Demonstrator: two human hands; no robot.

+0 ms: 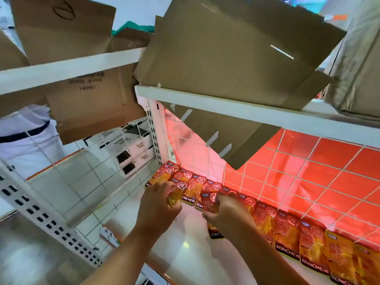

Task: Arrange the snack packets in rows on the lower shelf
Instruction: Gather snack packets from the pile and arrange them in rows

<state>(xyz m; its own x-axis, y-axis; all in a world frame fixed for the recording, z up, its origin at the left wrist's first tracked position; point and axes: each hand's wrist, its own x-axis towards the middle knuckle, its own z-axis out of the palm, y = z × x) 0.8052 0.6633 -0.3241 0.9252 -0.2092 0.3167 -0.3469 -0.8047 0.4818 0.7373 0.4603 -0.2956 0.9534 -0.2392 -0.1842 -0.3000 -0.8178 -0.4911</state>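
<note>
Task judged under half done: one row of KONCHEW snack packets (287, 231) is already laid along the far edge of the lower shelf (185, 256), against the wire grid back (287, 173), running from far left to near right w/ edges overlapped. A second row looks barely begun: one loose packet (214, 233) is seen lying just in front of the back row, partly hidden under the right hand (226, 217). An orange-yellow packet (174, 199) is gripped by the left hand (160, 204), fingers curled round it, at the row's left end. A red packet (208, 203) is pinched btwn thumb and fingers of the right hand, just beside it. The near strip of shelf is left to be filled, so more rows are expected. Count: back row approx. 10–11 pkts (overlaps make it uncertain), 1 loose, 2 in hand; 2 hands; 3 brown cardboard cartons (236, 48) are seen on the upper shelf (226, 108) and to its left, plus 1 pale wrapped carton (357, 68) at the right.
</note>
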